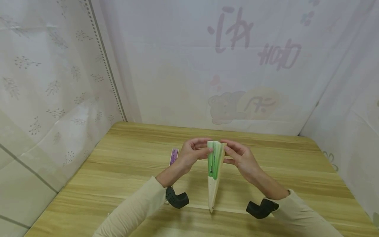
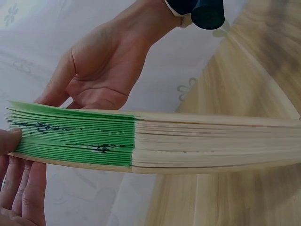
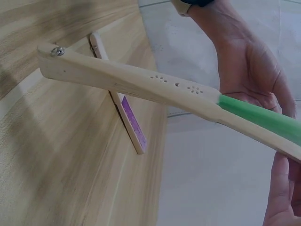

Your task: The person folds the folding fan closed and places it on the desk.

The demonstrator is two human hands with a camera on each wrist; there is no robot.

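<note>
A green folding fan [image 1: 214, 161], its pleats only slightly spread, hangs pivot end downward between both hands over the table. My left hand [image 1: 191, 154] pinches the green paper end from the left, thumb on the near face. From the other side my right hand [image 1: 243, 158] grips the same end at the outer rib, thumb and fingers near the top edge. Pale wooden ribs [image 2: 211, 143] run from the green paper toward the pivot. A metal pivot pin [image 3: 57, 51] and small flower-shaped cutouts show on the outer rib.
A closed purple folding fan [image 3: 131, 121] lies on the wooden table [image 1: 127, 158], partly hidden behind the left forearm in the head view. Patterned curtains [image 1: 165, 65] stand behind the table and at its sides. Each wrist wears a black camera mount [image 1: 177, 198].
</note>
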